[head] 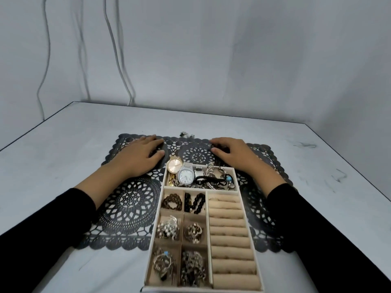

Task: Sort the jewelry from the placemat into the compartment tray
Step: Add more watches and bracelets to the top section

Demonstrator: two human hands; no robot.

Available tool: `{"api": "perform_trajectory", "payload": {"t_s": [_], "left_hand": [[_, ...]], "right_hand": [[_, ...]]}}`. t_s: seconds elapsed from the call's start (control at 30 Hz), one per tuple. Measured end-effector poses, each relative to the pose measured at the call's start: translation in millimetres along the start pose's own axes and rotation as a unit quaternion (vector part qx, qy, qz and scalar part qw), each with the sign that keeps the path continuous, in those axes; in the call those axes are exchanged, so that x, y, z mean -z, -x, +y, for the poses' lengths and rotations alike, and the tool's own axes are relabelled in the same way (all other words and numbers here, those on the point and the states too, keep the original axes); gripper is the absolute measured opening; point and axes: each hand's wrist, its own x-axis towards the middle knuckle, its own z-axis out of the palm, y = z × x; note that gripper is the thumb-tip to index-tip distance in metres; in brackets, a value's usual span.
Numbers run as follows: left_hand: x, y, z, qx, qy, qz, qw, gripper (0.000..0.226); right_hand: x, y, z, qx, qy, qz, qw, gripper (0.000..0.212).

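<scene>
Where the head camera looks: forward and down over a grey table [63,149], with a grey wall [211,60] behind.
Placemat: black lace placemat [127,204] lies flat across the table middle, partly covered by the tray.
Tray: beige compartment tray [184,188] sits on the placemat's near centre, its near end past the mat edge.
Far compartment: gold watch [175,164], silver watch [185,176], a black cord bracelet [208,178] and metal links piled together, the watches leaning over the far wall.
Left small compartments: brown bead bracelet [171,202], black bead strand [195,203], then four with silver tangles too fine to sort by eye.
Right column: padded ring rolls [230,240]; whether any ring sits in them, cannot tell.
Loose item: small dark-and-silver jewelry piece [187,134] on the table just beyond the placemat's far edge, between the two hands.
Left hand: left hand [140,156] palm down on the mat's far left, fingers fairly straight, holding nothing.
Right hand: right hand [231,154] on the mat's far right, knuckles raised, fingertips bent down; whether they pinch anything, cannot tell.
In the way: both hands and black sleeves [42,229] cover parts of the mat.
Background: pale cables [118,60] hang down the wall.
</scene>
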Motion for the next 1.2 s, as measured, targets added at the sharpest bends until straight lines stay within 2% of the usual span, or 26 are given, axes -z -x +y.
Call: {"api": "perform_trajectory", "payload": {"t_s": [0.27,0.5,0.67,0.9,1.03,1.2], "left_hand": [[-6.7,-33.1,-0.7,-0.021,-0.034,-0.025,0.999,0.062],[-10.4,-39.1,-3.4,-0.026,-0.027,-0.021,0.999,0.091],[-13.0,-39.6,-2.9,-0.023,-0.027,-0.013,0.999,0.079],[-13.0,-39.5,-3.8,-0.026,-0.022,-0.007,0.999,0.092],[-14.0,-39.2,-3.8,-0.026,-0.021,-0.006,0.999,0.084],[-13.2,-38.7,-3.2,-0.024,-0.019,-0.008,0.999,0.076]], "right_hand": [[-13.4,-49.6,5.6,0.048,0.025,-0.039,0.998,0.038],[-23.0,-77.4,3.9,0.083,0.003,-0.026,0.996,0.027],[-26.5,-86.5,1.8,0.095,-0.008,-0.010,0.995,0.018],[-26.7,-89.9,1.8,0.074,0.002,0.009,0.997,0.006],[-23.4,-88.2,5.6,0.045,-0.012,0.033,0.998,0.009],[-26.6,-90.3,2.3,0.044,-0.024,0.010,0.999,0.017]]}}
